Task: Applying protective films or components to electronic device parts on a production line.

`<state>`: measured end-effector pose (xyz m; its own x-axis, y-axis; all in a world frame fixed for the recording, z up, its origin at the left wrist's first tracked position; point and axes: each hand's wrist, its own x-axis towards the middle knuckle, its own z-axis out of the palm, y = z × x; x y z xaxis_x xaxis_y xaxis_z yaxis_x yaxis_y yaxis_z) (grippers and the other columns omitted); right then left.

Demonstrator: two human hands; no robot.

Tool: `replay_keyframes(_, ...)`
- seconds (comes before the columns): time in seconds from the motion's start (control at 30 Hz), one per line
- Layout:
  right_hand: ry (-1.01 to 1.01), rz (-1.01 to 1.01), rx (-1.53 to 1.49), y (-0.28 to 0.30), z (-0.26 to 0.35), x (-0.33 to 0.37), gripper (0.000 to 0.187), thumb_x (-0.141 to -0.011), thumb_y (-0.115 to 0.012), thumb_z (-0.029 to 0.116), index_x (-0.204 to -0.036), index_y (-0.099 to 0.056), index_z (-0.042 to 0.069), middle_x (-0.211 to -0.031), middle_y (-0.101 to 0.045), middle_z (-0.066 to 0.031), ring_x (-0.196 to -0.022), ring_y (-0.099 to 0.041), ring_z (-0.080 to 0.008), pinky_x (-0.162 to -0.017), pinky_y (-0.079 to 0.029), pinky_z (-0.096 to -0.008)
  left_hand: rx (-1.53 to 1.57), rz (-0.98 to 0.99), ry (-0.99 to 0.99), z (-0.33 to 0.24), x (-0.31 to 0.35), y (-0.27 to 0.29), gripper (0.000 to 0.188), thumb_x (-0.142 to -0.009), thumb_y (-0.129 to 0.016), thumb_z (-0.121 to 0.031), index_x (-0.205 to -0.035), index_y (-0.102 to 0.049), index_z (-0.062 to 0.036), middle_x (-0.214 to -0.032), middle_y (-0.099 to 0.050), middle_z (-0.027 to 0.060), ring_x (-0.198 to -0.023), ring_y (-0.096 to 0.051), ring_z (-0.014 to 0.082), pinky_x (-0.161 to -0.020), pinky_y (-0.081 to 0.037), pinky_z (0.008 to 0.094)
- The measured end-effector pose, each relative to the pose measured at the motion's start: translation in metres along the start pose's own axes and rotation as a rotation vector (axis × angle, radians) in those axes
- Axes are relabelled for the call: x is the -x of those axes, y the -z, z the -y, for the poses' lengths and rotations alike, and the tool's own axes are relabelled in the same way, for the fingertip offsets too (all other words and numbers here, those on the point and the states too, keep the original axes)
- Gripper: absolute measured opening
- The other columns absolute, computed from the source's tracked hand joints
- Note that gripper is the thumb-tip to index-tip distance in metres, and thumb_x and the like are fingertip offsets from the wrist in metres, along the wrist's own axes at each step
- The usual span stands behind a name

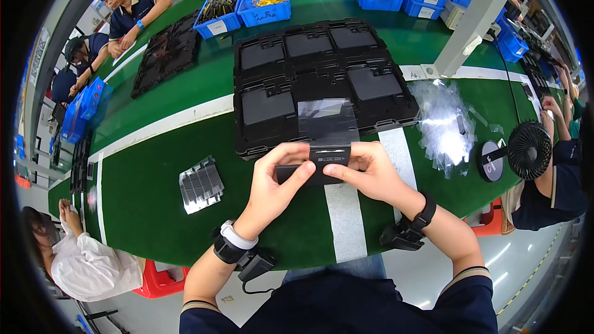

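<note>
My left hand [278, 176] and my right hand [377, 170] grip a flat black rectangular piece [323, 177] with small pale print, just nearer than the black tray. Both thumbs press on its near face, and the other fingers are partly hidden behind it. A clear film [327, 121] stretches from its far edge over the front of the tray. The black molded tray [318, 89] has several compartments holding flat dark-grey panels [268, 106]; its front middle compartment shows no panel. To the left of my hands lies a sheet of dark strips on clear backing [202, 185].
A heap of clear films [443, 125] lies right of the tray, near a round-based black fan [529, 151]. Behind it rises a metal post [473, 25]. Blue bins [265, 4] stand at the back. Co-workers sit around the green table [148, 210].
</note>
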<state>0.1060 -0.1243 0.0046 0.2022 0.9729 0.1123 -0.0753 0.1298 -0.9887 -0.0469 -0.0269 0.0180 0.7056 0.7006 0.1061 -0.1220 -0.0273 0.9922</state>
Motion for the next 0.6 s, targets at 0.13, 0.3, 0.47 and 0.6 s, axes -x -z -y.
replay_keyframes(0.13, 0.071, -0.023, 0.053, 0.000, 0.009, 0.001, 0.017, -0.083, -0.063, 0.010, -0.095, -0.062, -0.002, -0.082, -0.062, -0.0041, -0.073, -0.059, -0.0075, -0.061, -0.050, -0.0211, -0.162, -0.005, -0.039, -0.001, 0.006, 0.008, 0.009, -0.080, -0.066, -0.007, -0.084, -0.064, 0.0005, -0.078, -0.064, 0.0044, -0.073, -0.058, 0.0081, -0.069, -0.045, 0.0220)
replay_keyframes(0.3, 0.167, -0.186, -0.069, 0.009, 0.008, 0.003, 0.014, -0.088, -0.051, 0.008, -0.075, -0.048, 0.004, -0.063, -0.044, 0.0041, -0.052, -0.041, -0.0018, -0.047, -0.032, -0.0183, -0.205, -0.026, -0.101, -0.003, 0.005, 0.005, 0.009, -0.078, -0.068, -0.008, -0.081, -0.064, 0.0003, -0.076, -0.065, 0.0041, -0.070, -0.059, 0.0074, -0.065, -0.046, 0.0202)
replay_keyframes(0.47, 0.018, -0.266, -0.079, 0.015, 0.012, -0.003, 0.013, -0.090, -0.050, 0.013, -0.087, -0.056, 0.002, -0.065, -0.050, 0.0016, -0.056, -0.045, -0.0037, -0.050, -0.036, -0.0179, -0.239, -0.097, -0.077, -0.001, 0.002, 0.008, 0.009, -0.078, -0.067, -0.008, -0.078, -0.063, 0.0004, -0.076, -0.064, 0.0032, -0.070, -0.057, 0.0071, -0.064, -0.045, 0.0209)
replay_keyframes(0.6, 0.119, -0.064, 0.085, 0.001, 0.007, 0.000, 0.029, -0.080, -0.065, 0.008, -0.107, -0.060, 0.001, -0.096, -0.060, -0.0068, -0.072, -0.055, -0.0083, -0.062, -0.048, -0.0221, -0.205, -0.041, -0.104, 0.001, 0.001, 0.008, 0.012, -0.080, -0.067, -0.011, -0.081, -0.062, -0.0007, -0.072, -0.063, 0.0018, -0.066, -0.058, 0.0061, -0.061, -0.046, 0.0199)
